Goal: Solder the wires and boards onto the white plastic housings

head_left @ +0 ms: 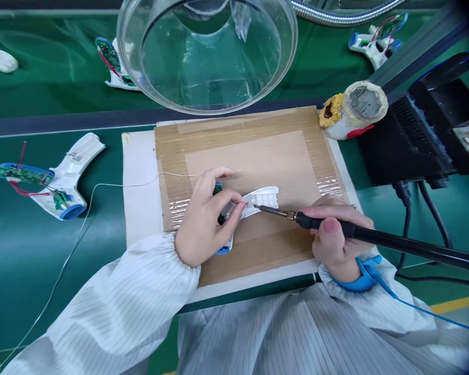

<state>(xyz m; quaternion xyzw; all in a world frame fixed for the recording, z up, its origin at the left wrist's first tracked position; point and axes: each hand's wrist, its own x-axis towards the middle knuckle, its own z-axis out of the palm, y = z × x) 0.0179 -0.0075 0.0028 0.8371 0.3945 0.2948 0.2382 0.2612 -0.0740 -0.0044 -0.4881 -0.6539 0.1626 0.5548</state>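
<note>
White pinstriped sleeves [113, 302] end in gathered cuffs [182, 255], a blue wristband [361, 278] and cord [433, 312] on the right.

White housings [266, 197] with circuit boards [27, 174]: I count four, one on the cardboard [273, 239], one left of it, two beyond it. One soldering iron [347, 229], tip above it. One clear round hood [211, 60] beyond it.
</note>
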